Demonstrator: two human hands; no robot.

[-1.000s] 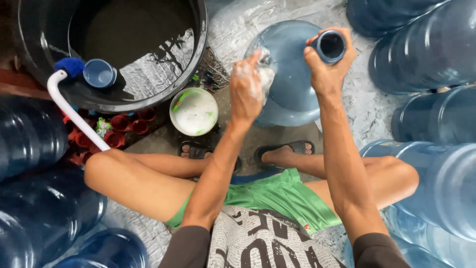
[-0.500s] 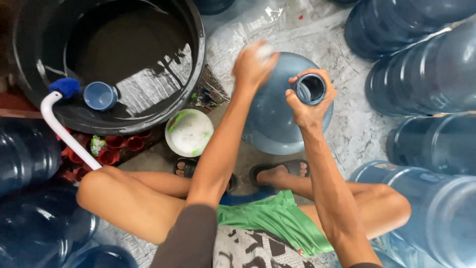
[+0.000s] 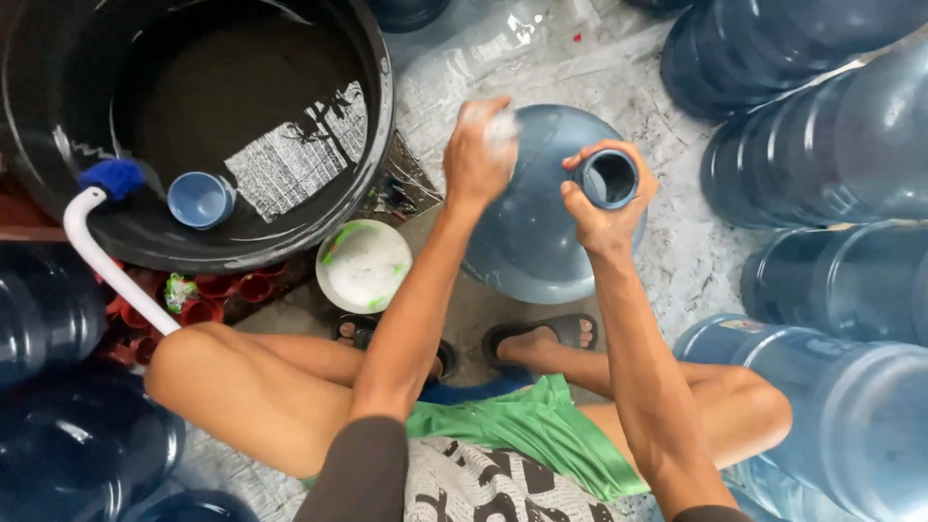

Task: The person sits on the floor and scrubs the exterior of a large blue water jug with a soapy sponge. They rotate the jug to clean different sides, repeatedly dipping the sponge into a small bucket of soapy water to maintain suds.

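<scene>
While the fingers of the right hand wrap closed around the neck of the blue water jug, thumb and fingers circling just under the open mouth, the left hand presses a whitish sudsy pad or sponge against the jug's far-left shoulder; fingers curled shut on it, exact grip partly blurred.

Jug posn: centre of scene, tilted, mouth toward the right, base resting on the wet floor just beyond the person's sandalled feet.

Progress, as judged: scrubbing of the outside is under way. Foam shows only at the pad; rest of the jug body looks bare, so most of the surface appears not yet done. No rinse evident.

Surroundings: white bowl w/ soapy residue near left of jug; big black tub w/ water further left, small blue cup floating in it, white pipe over the rim. Other blue jugs stacked right and left.
</scene>
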